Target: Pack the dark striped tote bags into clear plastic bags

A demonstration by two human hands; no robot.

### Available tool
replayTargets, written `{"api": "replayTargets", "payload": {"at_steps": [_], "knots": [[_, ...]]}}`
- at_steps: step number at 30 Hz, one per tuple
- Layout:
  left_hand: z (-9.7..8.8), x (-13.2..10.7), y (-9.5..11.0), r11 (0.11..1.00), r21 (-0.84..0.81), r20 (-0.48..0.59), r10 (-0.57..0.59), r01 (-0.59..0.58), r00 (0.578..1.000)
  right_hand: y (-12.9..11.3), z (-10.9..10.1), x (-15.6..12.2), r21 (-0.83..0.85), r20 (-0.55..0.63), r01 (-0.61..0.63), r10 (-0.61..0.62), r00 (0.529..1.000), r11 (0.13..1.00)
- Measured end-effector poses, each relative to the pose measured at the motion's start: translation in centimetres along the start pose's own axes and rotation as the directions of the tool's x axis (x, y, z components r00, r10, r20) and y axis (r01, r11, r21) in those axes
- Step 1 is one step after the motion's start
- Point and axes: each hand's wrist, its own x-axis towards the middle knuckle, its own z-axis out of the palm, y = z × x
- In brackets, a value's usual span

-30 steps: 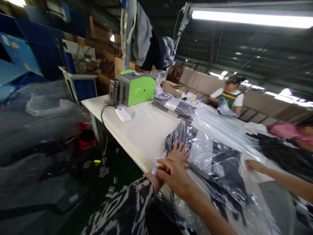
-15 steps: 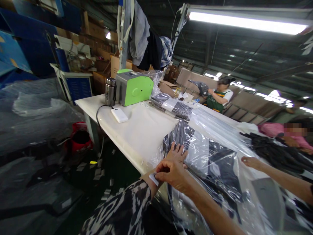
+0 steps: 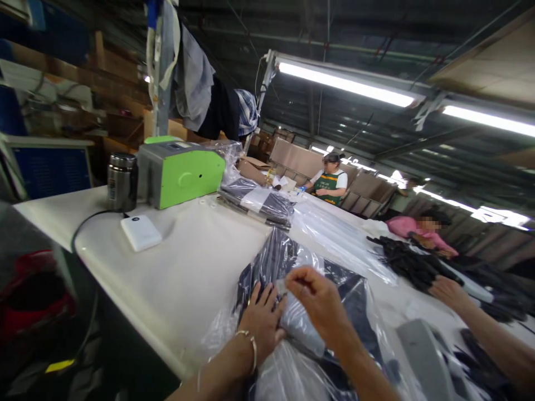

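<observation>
Now, my left hand [image 3: 261, 320] spread flat on crinkly clear bag [image 3: 334, 278] of dark cloth, long axis away from me, my right hand [image 3: 320, 303] fingertips pinched, on what unclear.

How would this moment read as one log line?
left hand: flat on bagged dark garment | right hand: curled over it

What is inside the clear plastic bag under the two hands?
A folded dark garment shows through the clear plastic bag. The left hand and right hand cover its middle, so that part is hidden.
</observation>
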Motion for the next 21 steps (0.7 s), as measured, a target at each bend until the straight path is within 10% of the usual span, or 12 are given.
{"api": "replayTargets", "payload": {"at_steps": [4,9,15,21], "knots": [[0.7,-0.9,-0.5,0.999,-0.01,0.039,0.035,-0.035,0.999,6.2,-5.9,9.5,-0.176,0.095,-0.044,0.061,0.994,0.983],[2.2,-1.8,-1.9,0.972,0.111,-0.029,0.211,-0.206,0.977,13.2,-7.0,17.1,-0.351,0.319,-0.052,0.172,0.932,0.935],[3.4,-1.8,-2.9,0.89,0.393,-0.29,0.36,-0.233,0.887,17.6,-5.6,21.2,-0.368,0.444,-0.051,0.224,0.868,0.928],[3.8,-1.7,-3.3,0.837,0.506,-0.3,0.398,-0.21,0.867,20.7,-5.1,22.2,-0.364,0.469,-0.062,0.24,0.85,0.929]]}}
